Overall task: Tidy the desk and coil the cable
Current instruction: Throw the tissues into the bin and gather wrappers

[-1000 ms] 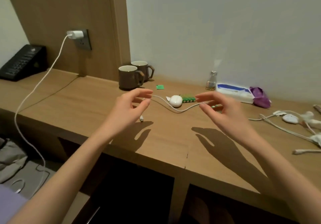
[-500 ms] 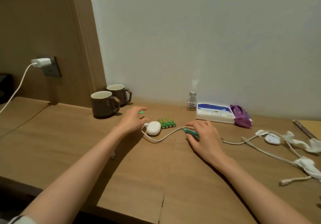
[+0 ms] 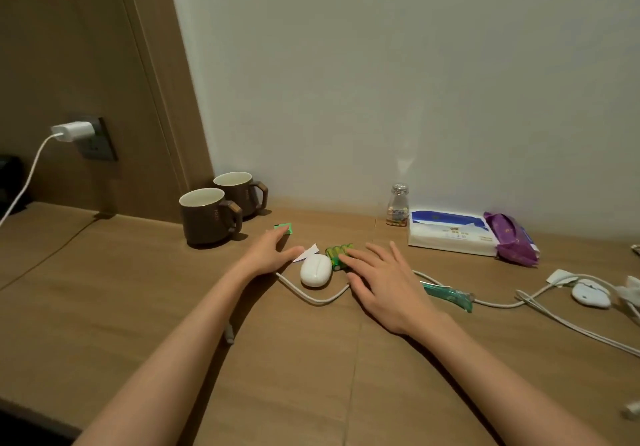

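The cable (image 3: 311, 297) lies slack on the worktop (image 3: 138, 289), curving past the case (image 3: 315, 270) at its 6 o'clock and off toward 3. Your left hand (image 3: 268, 253) and right hand (image 3: 384, 279) lie flat, fingers (image 3: 360, 258) straight and apart, gripping nothing. Shift the batteries (image 3: 336, 254) at the case's 1 o'clock, then pinch one cable end and coil even loops.

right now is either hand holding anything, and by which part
Nothing is held. The left hand stretches straight fingers toward the small green card; the right hand rests fingers on the green cylindrical batteries. The white cable lies ungripped.
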`<control>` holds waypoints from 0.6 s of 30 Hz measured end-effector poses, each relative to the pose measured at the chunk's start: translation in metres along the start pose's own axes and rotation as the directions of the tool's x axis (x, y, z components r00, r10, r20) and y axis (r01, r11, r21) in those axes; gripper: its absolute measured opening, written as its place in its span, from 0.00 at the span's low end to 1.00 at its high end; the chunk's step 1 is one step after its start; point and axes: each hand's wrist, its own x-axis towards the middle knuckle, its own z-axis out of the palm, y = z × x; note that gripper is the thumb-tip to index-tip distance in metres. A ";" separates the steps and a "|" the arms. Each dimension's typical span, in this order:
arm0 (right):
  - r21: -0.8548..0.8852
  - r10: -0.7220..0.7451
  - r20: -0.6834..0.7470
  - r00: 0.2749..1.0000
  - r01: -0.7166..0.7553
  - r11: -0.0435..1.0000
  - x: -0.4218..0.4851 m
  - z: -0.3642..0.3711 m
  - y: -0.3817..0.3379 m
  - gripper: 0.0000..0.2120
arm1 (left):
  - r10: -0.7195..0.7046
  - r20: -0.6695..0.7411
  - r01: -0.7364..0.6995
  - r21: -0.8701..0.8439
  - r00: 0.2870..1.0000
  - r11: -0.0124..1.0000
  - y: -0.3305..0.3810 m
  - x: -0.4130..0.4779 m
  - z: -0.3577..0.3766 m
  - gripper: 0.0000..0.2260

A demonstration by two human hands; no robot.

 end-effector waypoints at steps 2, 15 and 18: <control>-0.014 0.030 0.006 1.000 -0.030 0.999 0.000 -0.002 0.001 0.31 | 0.010 -0.057 -0.010 -0.007 0.998 1.000 -0.001 0.000 0.003 0.28; 0.019 0.092 -0.108 0.990 -0.091 0.996 0.028 -0.022 -0.008 0.12 | 0.069 -0.313 -0.112 -0.122 0.947 0.986 -0.007 0.005 0.009 0.16; 0.213 0.100 0.010 0.995 -0.100 0.972 0.059 -0.018 -0.015 0.12 | 0.084 -0.327 -0.130 -0.120 0.941 0.984 -0.010 0.009 0.009 0.16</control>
